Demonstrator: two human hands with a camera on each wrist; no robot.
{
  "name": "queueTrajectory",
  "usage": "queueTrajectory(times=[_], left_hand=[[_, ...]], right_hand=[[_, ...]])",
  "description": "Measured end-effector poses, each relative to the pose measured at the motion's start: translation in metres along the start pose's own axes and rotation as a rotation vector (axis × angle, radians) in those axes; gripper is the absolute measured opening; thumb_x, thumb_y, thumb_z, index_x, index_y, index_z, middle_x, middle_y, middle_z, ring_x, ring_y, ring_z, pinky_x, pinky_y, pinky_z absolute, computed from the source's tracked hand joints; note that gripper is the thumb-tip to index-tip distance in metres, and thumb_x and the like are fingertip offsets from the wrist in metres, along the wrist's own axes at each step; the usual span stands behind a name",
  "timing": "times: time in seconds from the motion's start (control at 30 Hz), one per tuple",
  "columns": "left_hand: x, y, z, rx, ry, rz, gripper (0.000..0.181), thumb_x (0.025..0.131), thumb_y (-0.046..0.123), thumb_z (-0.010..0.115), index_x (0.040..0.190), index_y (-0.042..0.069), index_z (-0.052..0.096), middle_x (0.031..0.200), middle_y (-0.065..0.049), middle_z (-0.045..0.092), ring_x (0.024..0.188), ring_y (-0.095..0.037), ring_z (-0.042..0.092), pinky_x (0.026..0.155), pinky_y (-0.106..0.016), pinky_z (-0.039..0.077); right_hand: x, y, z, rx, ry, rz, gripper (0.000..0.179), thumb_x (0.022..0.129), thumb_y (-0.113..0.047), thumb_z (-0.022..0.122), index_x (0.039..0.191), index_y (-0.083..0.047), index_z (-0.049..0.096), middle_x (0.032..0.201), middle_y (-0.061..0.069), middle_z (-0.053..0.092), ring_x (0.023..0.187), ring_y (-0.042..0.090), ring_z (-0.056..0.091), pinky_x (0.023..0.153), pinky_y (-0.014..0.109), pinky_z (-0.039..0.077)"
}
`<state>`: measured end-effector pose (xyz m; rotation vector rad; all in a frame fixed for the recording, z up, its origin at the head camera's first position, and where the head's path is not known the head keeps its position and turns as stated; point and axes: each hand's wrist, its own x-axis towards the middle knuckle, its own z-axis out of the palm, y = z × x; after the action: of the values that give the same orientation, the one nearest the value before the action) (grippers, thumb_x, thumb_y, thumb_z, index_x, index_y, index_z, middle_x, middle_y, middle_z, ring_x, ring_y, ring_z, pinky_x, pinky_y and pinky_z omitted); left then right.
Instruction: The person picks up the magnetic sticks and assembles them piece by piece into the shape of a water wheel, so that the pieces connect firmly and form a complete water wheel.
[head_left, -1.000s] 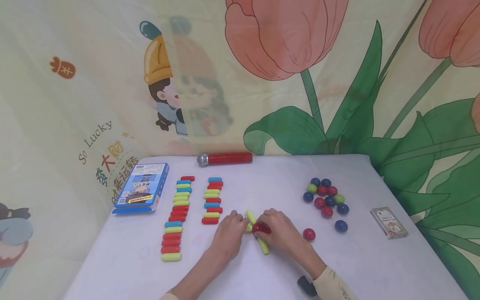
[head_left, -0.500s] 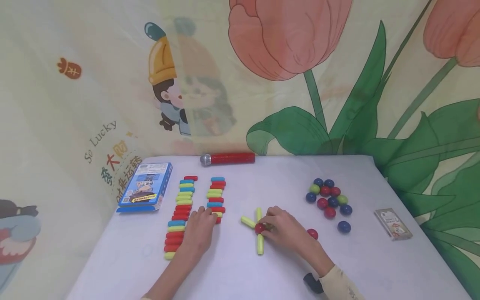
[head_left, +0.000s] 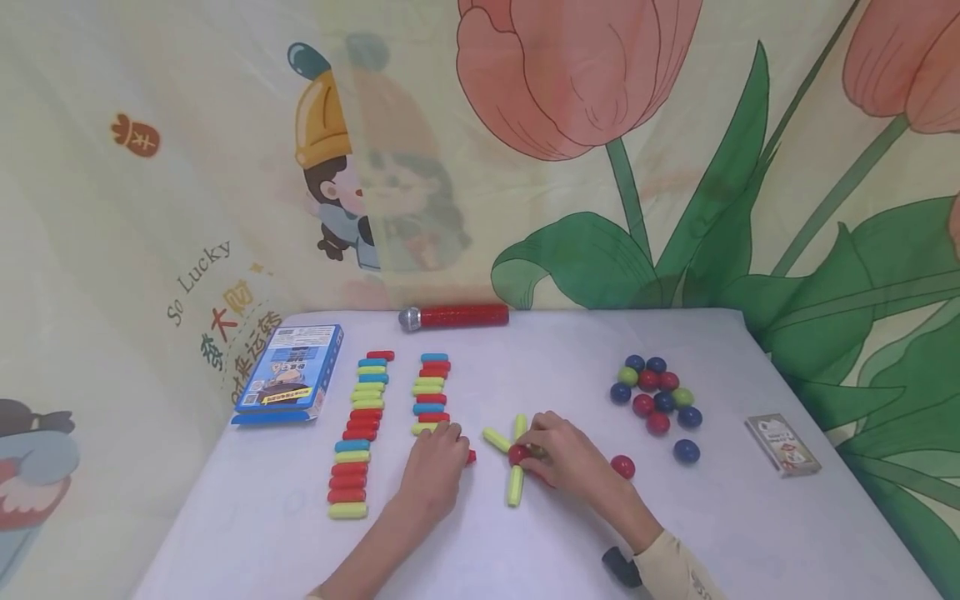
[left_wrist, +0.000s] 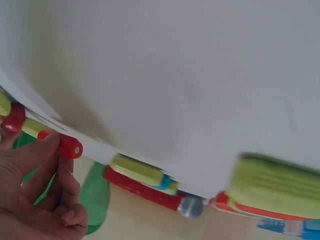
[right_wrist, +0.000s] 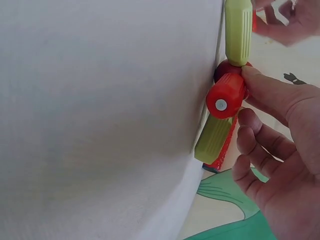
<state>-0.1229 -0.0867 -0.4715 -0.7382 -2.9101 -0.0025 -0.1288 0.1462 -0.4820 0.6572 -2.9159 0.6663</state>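
My left hand (head_left: 435, 471) pinches a red magnetic rod (left_wrist: 65, 145) between thumb and fingers, its round metal end showing in the left wrist view. To its right, my right hand (head_left: 566, 458) holds a red ball (head_left: 517, 454) at the hub of a small star-shaped build. Yellow-green rods (head_left: 515, 486) stick out from this ball in several directions. Another red rod (right_wrist: 225, 97) juts from the hub toward the right wrist camera, mostly hidden by the right hand in the head view. The thumb touches the ball.
Two columns of coloured rods (head_left: 348, 470) lie on the left, beside a blue box (head_left: 288, 367). A red microphone (head_left: 461, 316) lies at the back edge. Loose balls (head_left: 658, 423), a single red ball (head_left: 622, 467) and a card box (head_left: 782, 445) are on the right.
My left hand left the build, reached to the right-hand column and came back rightward with its lowest red rod. My right hand stays at the hub; the build has turned slightly.
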Motion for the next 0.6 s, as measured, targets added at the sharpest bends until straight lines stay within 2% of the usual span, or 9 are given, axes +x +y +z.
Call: queueTrajectory(times=[0.13,0.3,0.47,0.6], left_hand=[[0.008,0.015,0.0,0.02,0.002,0.054,0.047,0.077,0.024,0.1,0.116,0.006,0.079,0.109,-0.008,0.071,0.103,-0.021,0.064,0.093,-0.037,0.061],[0.016,0.03,0.005,0.001,0.017,0.099,0.046,0.076,0.027,0.101,0.113,0.008,0.08,0.105,-0.005,0.069,0.098,-0.018,0.061,0.088,-0.032,0.06],[0.019,0.032,0.011,0.014,0.036,0.113,0.05,0.075,0.029,0.102,0.115,0.009,0.08,0.105,-0.004,0.069,0.097,-0.017,0.06,0.085,-0.029,0.059],[0.018,0.03,0.007,0.003,0.05,0.112,0.051,0.076,0.028,0.101,0.118,0.009,0.079,0.107,-0.005,0.07,0.098,-0.018,0.062,0.085,-0.029,0.059]], right_hand=[[0.0,0.0,0.001,0.001,-0.001,-0.002,0.033,0.082,-0.02,0.096,0.113,-0.014,0.085,0.093,-0.007,0.062,0.086,0.008,0.054,0.073,0.019,0.053],[0.0,0.002,0.002,0.033,0.001,-0.019,0.031,0.084,-0.018,0.095,0.112,-0.013,0.085,0.092,-0.006,0.061,0.085,0.009,0.052,0.071,0.02,0.051],[-0.001,0.001,0.0,0.026,0.009,0.0,0.033,0.084,-0.02,0.095,0.114,-0.014,0.085,0.094,-0.006,0.062,0.085,0.008,0.053,0.071,0.02,0.051],[-0.012,0.006,-0.016,0.01,0.042,0.04,0.039,0.088,-0.022,0.093,0.124,-0.014,0.082,0.1,-0.004,0.067,0.09,0.009,0.058,0.077,0.022,0.056]])
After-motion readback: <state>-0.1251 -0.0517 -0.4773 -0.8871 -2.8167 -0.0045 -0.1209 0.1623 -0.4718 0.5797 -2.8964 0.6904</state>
